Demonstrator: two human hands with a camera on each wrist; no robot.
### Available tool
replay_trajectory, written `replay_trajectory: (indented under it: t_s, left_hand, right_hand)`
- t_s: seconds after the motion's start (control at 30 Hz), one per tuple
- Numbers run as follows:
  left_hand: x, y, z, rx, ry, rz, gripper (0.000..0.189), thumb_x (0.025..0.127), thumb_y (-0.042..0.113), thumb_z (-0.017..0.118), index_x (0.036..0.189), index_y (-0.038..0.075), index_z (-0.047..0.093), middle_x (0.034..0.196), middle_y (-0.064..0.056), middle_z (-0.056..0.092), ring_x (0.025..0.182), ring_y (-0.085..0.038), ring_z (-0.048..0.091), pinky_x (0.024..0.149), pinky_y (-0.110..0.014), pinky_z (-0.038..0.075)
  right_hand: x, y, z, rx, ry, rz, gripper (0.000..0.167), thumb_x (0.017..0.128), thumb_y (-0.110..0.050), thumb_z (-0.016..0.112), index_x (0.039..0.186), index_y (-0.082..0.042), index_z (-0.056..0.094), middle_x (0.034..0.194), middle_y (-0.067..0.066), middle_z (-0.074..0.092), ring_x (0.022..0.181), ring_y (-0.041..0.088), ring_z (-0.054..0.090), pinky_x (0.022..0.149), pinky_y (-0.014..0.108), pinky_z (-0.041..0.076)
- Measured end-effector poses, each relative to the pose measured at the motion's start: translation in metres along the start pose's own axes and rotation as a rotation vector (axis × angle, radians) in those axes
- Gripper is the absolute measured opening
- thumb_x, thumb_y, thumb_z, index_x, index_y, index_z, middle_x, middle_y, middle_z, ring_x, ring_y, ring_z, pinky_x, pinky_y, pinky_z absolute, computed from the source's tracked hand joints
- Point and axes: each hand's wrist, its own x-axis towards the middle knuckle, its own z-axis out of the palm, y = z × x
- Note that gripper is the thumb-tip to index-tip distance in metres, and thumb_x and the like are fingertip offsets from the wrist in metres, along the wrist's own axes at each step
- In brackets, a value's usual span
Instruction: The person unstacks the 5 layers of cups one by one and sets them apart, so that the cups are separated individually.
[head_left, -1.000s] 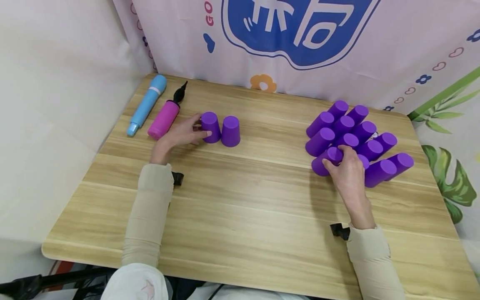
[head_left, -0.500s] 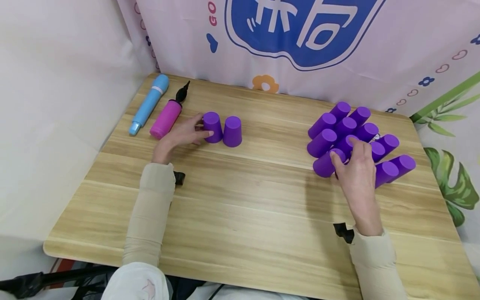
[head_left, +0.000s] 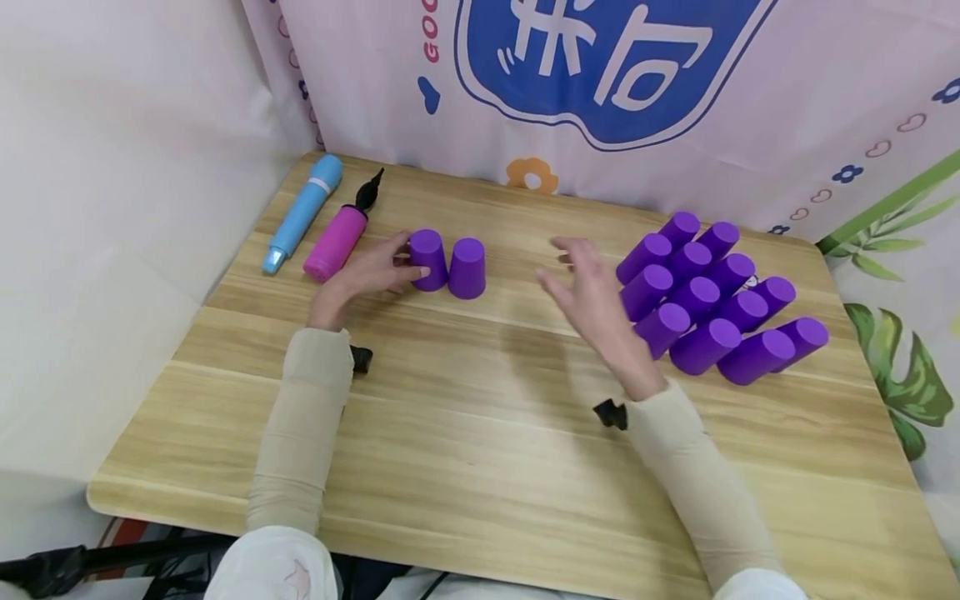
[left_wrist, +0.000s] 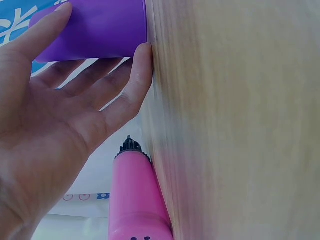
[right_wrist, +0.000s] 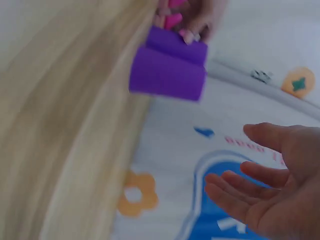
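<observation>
Two upside-down purple cups stand side by side at the table's left middle. My left hand (head_left: 371,271) holds the left purple cup (head_left: 428,260), thumb on its near side and fingers curled behind, as the left wrist view shows with that cup (left_wrist: 100,30). Just right of it is the other purple cup (head_left: 467,268). My right hand (head_left: 592,292) hangs over the table between this pair and the larger group, fingers spread with nothing in them. In the right wrist view, its open palm (right_wrist: 280,200) faces the pair.
Several more upside-down purple cups (head_left: 705,346) stand in close rows at the table's right. A pink hand pump (head_left: 336,243) with a black nozzle lies left of my left hand, beside a blue pump-like tube (head_left: 302,214). A printed cloth (head_left: 375,92) hangs behind the table (head_left: 465,450).
My right hand has left a cup at the front of the right group and moved left, empty. The left hand stays at its cup.
</observation>
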Motion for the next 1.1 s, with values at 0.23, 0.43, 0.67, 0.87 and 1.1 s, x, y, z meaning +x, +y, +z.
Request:
replay_trajectory:
  t_s: [0.23,0.43,0.67,0.87,1.1]
  left_hand:
    - [0.0,0.0,0.002,0.005,0.006,0.002,0.067,0.095,0.03,0.062,0.148,0.01,0.028,0.143,-0.02,0.042,0.116,-0.032,0.055,0.08,-0.041,0.057]
    - [0.0,0.0,0.003,0.003,0.012,0.001,0.067,0.095,0.031,0.063,0.149,0.011,0.028,0.143,-0.019,0.042,0.119,-0.031,0.053,0.079,-0.039,0.057]
    - [-0.002,-0.001,0.003,0.0,0.005,0.001,0.069,0.094,0.029,0.064,0.149,0.008,0.028,0.143,-0.021,0.042,0.121,-0.033,0.051,0.08,-0.041,0.057]
    - [-0.002,-0.001,0.005,-0.013,0.005,-0.006,0.069,0.093,0.029,0.065,0.148,0.01,0.028,0.142,-0.02,0.042,0.117,-0.033,0.054,0.079,-0.04,0.057]
    - [0.0,-0.001,0.002,0.009,0.008,-0.001,0.069,0.095,0.032,0.062,0.149,0.01,0.026,0.144,-0.021,0.04,0.12,-0.034,0.052,0.08,-0.041,0.057]
  right_hand:
    - [0.031,-0.006,0.055,0.164,-0.217,0.126,0.067,0.088,-0.027,0.073,0.142,-0.003,0.043,0.14,0.016,0.048,0.121,0.033,0.052,0.102,0.041,0.044]
    - [0.04,-0.003,0.082,0.211,-0.228,0.176,0.079,0.083,-0.029,0.077,0.146,-0.003,0.036,0.142,0.018,0.046,0.124,0.035,0.05,0.102,0.045,0.044]
    - [0.04,-0.002,0.098,0.224,-0.212,0.209,0.073,0.083,-0.02,0.077,0.143,-0.002,0.039,0.134,0.017,0.052,0.117,0.031,0.055,0.1,0.042,0.045]
    - [0.038,-0.001,0.104,0.194,-0.189,0.238,0.069,0.085,-0.023,0.076,0.142,-0.006,0.042,0.131,0.013,0.054,0.115,0.026,0.056,0.096,0.037,0.048]
    - [0.042,-0.001,0.108,0.183,-0.16,0.224,0.059,0.084,-0.023,0.077,0.134,-0.007,0.049,0.124,0.01,0.059,0.109,0.024,0.058,0.093,0.037,0.049]
